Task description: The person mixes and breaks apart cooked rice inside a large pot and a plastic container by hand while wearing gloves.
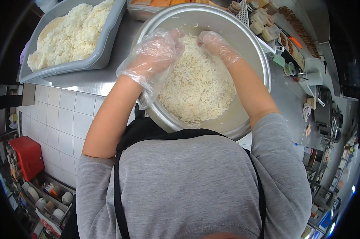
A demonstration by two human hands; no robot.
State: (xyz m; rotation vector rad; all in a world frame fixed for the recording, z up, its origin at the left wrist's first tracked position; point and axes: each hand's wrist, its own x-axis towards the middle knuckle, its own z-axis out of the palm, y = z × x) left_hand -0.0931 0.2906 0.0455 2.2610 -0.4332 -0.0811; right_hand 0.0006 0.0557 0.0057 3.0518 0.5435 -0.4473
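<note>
A large round metal bowl (264, 67) stands in front of me with a mound of white rice (196, 87) in it. My left hand (158, 51), in a clear plastic glove, is at the upper left of the rice, inside the bowl's rim. Its fingers are curled together; what they hold, if anything, is hidden. My right hand (215, 44), also gloved, is at the upper right of the rice with its fingers bent inward and closed. Whether rice is between them is too small to tell.
A grey tub (108, 51) heaped with rice stands at the upper left on the steel counter (88, 81). A container with orange food (154, 4) is behind the bowl. Cups and sauce containers (263, 24) stand at the upper right. A red box (28, 157) is at lower left.
</note>
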